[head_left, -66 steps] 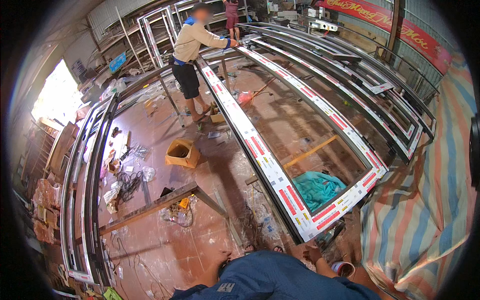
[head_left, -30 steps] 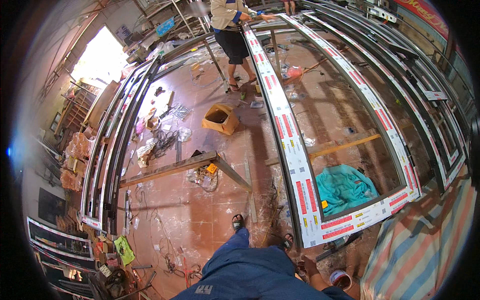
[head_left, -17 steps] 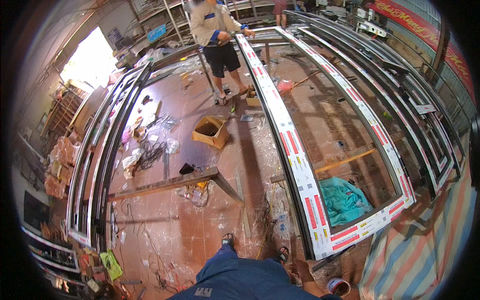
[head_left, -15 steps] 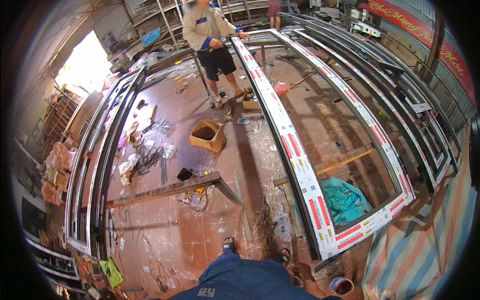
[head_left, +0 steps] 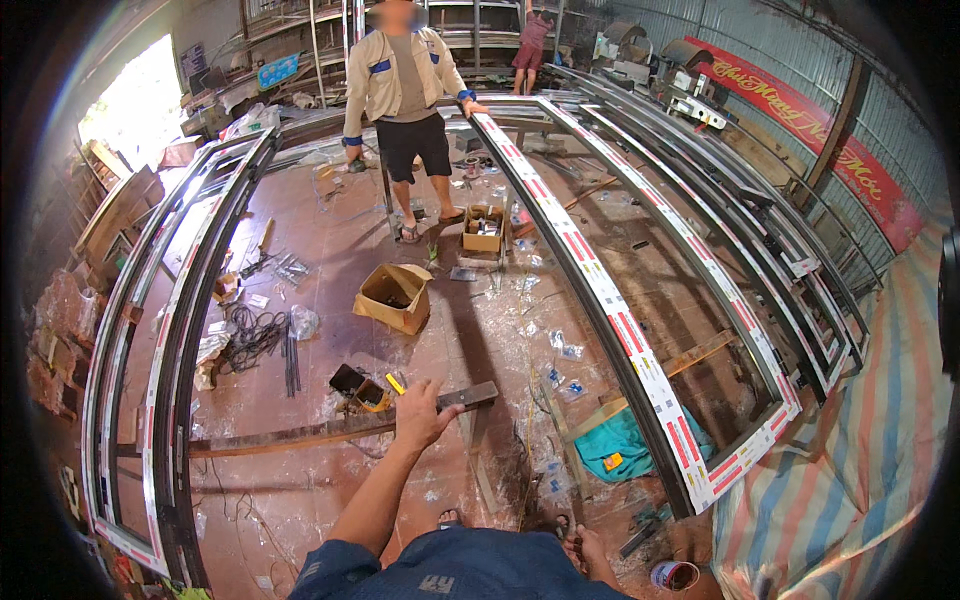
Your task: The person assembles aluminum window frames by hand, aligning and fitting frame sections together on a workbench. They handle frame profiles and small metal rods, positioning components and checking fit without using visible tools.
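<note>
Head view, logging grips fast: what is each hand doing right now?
Left hand: closed on the end of the long metal bar.
Right hand: low beside the leg, holding nothing visible; fingers unclear.

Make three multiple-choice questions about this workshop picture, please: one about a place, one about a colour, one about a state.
1. Where is the open cardboard box?
A. On the floor, between the other person and the wearer's raised hand
B. On top of the long frame
C. On the striped tarpaulin

2. What colour is the cloth on the floor under the near end of the long frame?
A. Yellow
B. Teal
C. White

3. What is the left hand doing?
A. Hanging open beside the body
B. Resting on the box
C. Gripping the end of a long dark bar

Answers:
1 A, the box stands on the reddish floor in front of the standing person.
2 B, the cloth shows blue-green below the red-and-white taped frame.
3 C, the fingers close round the bar's end.
</note>
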`<control>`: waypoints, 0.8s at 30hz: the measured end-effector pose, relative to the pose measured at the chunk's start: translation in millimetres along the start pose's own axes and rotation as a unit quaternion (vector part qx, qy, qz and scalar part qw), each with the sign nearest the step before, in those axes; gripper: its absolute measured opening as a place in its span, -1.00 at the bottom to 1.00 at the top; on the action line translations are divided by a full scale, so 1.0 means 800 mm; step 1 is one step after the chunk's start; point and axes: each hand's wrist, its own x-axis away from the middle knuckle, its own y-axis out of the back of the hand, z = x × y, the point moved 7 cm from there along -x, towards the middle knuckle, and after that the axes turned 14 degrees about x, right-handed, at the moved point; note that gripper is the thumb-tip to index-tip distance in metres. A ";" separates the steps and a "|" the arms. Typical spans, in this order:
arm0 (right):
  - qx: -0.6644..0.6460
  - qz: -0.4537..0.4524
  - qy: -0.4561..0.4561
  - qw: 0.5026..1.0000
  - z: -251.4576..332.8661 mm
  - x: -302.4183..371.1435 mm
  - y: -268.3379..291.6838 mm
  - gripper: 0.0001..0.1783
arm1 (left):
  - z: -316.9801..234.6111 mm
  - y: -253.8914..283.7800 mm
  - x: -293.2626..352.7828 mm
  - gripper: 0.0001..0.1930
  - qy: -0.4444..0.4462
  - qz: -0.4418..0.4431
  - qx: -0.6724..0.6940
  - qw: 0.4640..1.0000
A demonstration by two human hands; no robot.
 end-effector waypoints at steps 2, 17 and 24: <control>-0.001 -0.033 0.029 0.999 0.031 0.011 -0.026 -0.60 | 0.006 -0.014 0.015 -0.20 0.004 0.073 -0.063 0.995; 0.195 -0.033 0.738 0.645 0.855 0.572 -0.151 0.10 | 0.057 -0.038 0.002 -0.29 0.167 0.167 -0.131 0.963; 0.205 0.098 0.728 0.646 0.820 0.585 -0.145 0.14 | 0.045 -0.048 -0.003 -0.30 0.185 0.148 -0.131 0.963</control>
